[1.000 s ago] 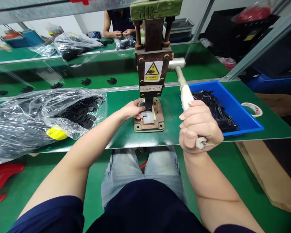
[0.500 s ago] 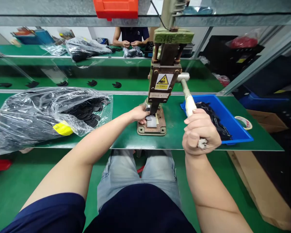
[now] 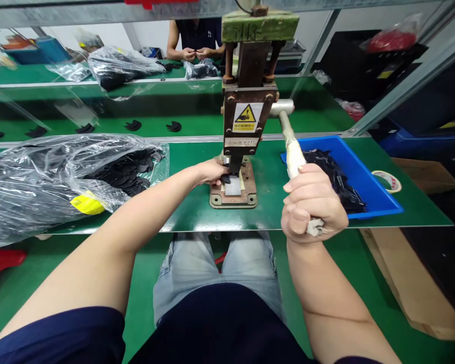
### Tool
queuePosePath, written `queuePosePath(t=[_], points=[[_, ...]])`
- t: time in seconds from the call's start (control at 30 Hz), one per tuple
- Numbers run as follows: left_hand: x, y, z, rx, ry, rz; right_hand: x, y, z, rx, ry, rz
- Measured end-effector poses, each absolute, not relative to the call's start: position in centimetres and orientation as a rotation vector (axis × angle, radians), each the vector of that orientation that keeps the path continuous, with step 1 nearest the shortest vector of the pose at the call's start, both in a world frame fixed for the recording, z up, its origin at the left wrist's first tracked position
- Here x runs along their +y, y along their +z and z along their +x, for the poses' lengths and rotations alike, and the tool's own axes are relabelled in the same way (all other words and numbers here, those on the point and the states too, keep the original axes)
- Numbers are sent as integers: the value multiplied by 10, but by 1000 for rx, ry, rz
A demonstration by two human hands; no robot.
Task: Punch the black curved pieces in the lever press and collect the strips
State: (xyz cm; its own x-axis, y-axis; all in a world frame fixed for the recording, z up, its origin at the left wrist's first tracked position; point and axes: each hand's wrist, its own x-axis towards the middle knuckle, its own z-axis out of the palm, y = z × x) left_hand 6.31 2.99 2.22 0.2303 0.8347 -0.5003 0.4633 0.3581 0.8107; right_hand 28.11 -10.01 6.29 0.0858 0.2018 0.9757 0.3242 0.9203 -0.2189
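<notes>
A rusty hand press with a yellow warning label stands on the green table. My right hand is a fist wrapped round the press's white lever handle, pulled down toward me. My left hand reaches to the press base and pinches a small black flat part under the ram. At the left lies a clear plastic bag full of black flat parts. A blue tray with several black parts sits to the right of the press.
A roll of tape lies right of the tray. A conveyor belt behind carries a few black parts. Another person's hands work at a far bench beside more bags. A cardboard box stands at the lower right.
The view shifted slightly as my head moved; both hands keep the same holds on the lever and the part at the press.
</notes>
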Motion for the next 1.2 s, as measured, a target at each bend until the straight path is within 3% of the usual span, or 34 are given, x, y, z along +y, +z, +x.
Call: queuePosePath(t=[0.33, 0.47, 0.6, 0.67, 0.8, 0.93, 1.2], points=[[7, 10, 67, 1430, 546, 1294, -102, 66, 280, -1509, -103, -463], [-8, 13, 56, 1203, 665, 1246, -94, 63, 283, -1489, -101, -385], [-23, 22, -5, 1216, 659, 1603, -80, 56, 282, -1381, -124, -337], [-26, 27, -57, 1481, 580, 1887, -75, 53, 280, -1321, -113, -337], [-18, 36, -159, 2053, 21, 2213, -68, 52, 275, -1257, -135, -263], [-4, 31, -205, 2047, -497, 2188, -67, 54, 273, -1258, -159, -250], [27, 17, -206, 1952, -638, 2253, -73, 54, 277, -1319, -124, -304]])
